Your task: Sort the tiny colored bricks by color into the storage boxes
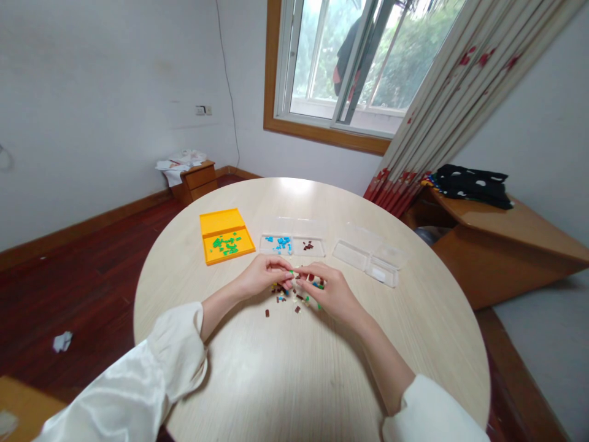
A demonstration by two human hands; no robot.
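Over the middle of the table, my left hand [264, 274] and my right hand [330, 288] meet at their fingertips. A tiny green building brick [291, 272] shows at the tips of my left thumb and forefinger, which are pinched on it. My right forefinger reaches the same spot, its thumb a little below; what lies between them is too small to make out. Beneath both hands spreads a pile of small mixed bricks [298, 299], brown, cream, green, blue and yellow, partly hidden by the fingers. One brown brick [267, 313] lies apart, nearer me.
Beyond my left hand lies an open yellow case [210, 258] with green bricks [226, 244]. Next to it, an open clear case [293, 250] has blue bricks [281, 244] and brown bricks [308, 245] in separate compartments. Another open clear case [352, 256] stands at the right on the round table [257, 380].
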